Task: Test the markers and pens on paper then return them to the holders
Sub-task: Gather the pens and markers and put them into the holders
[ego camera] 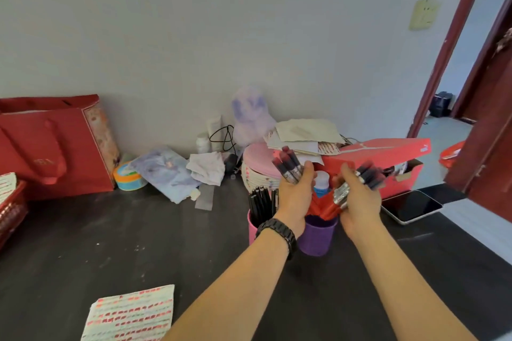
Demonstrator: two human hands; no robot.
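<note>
Red-capped markers (288, 167) bunched in the left hand (295, 199), dark-capped markers (370, 174) in the right hand (360, 202), fingers curled round each bunch, backs of both hands up, just above the purple holder (318, 238) on the table (194, 243). Probably returning: lower one bunch at a time, near-upright; loosen only once inside the rim.

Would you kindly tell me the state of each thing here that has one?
left hand, grips a marker bundle
right hand, grips a second marker bundle
pink holder, upright, holding black pens
purple holder, upright
red box, lid ajar
tablet, screen dark
paper, marked in red
</note>
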